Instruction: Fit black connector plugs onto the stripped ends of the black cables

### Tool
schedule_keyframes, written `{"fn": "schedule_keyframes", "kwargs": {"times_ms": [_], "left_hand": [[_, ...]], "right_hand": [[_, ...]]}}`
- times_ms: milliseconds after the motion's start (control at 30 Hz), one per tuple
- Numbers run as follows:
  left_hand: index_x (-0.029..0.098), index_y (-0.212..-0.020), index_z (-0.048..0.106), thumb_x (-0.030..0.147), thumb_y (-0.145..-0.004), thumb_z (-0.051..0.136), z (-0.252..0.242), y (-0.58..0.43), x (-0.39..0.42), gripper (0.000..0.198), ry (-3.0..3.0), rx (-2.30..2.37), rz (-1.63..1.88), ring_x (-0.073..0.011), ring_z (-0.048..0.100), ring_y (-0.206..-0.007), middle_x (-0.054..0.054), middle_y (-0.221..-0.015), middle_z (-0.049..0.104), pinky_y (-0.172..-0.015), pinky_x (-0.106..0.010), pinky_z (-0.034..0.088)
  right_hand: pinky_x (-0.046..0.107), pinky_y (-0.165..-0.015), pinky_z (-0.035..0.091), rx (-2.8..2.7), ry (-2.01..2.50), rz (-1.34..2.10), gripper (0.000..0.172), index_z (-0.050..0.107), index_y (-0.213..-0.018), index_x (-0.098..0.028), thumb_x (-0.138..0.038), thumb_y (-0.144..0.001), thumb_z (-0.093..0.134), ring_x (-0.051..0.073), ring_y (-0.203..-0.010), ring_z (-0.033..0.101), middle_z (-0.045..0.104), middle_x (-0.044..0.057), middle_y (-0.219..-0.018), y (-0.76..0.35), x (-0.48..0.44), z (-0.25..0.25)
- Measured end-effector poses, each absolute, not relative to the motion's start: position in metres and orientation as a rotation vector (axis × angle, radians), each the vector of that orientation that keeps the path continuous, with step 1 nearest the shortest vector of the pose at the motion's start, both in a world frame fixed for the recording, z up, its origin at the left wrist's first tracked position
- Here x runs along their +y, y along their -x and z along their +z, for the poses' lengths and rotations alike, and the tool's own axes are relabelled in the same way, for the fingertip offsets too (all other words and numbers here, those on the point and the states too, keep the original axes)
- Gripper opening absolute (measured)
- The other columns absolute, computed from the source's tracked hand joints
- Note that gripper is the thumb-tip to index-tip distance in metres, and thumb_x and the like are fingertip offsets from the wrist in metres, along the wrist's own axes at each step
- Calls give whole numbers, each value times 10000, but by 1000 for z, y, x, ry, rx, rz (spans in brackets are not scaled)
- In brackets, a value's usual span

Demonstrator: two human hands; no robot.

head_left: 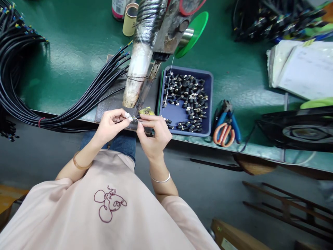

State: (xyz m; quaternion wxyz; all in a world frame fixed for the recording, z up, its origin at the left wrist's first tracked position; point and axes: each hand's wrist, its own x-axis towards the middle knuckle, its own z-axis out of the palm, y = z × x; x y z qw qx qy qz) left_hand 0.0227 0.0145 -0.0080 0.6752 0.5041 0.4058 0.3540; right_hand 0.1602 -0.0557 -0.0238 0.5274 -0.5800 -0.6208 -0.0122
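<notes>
My left hand (111, 125), white wraps on its fingertips, pinches the end of a black cable (120, 121) whose thin wires point right. Opposite it, my right hand (155, 130) is closed at the fingertips on a small dark piece that looks like a black connector (138, 117). A thin bright strand shows between the two hands; which hand grips it I cannot tell. Just above the fingers is the lower end of a soldering iron (147, 88), clamped beside a white wrapped tube (134, 76). A yellow label-like piece (147, 111) lies behind my right fingers.
A bundle of black cables (78, 107) curves in from the left. The blue tray (211, 100) holds many black connectors. A green solder spool (199, 34) hangs above it. Pliers (226, 128), a black fan (299, 128) and papers (304, 69) lie right. A cardboard tube (130, 21) stands behind.
</notes>
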Motion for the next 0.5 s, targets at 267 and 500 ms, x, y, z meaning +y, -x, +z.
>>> {"fn": "schedule_keyframes", "kwargs": {"times_ms": [267, 500], "left_hand": [[147, -661, 630, 352, -645, 821, -6, -23, 14, 281, -1143, 918, 823, -84, 552, -620, 11, -675, 628, -623, -207, 469], [152, -668, 638, 382, -660, 833, -6, -21, 14, 302, -1092, 863, 794, -66, 507, -561, 27, -621, 590, -589, -201, 455]], "right_hand": [[331, -773, 579, -1489, 1373, -24, 122, 618, -815, -231, -121, -851, 656, 175, -856, 724, 752, 19, -904, -160, -54, -21], [333, -769, 583, -1478, 1394, -4, 118, 636, -803, -223, -121, -851, 667, 174, -852, 723, 748, 20, -897, -159, -54, -19]]}}
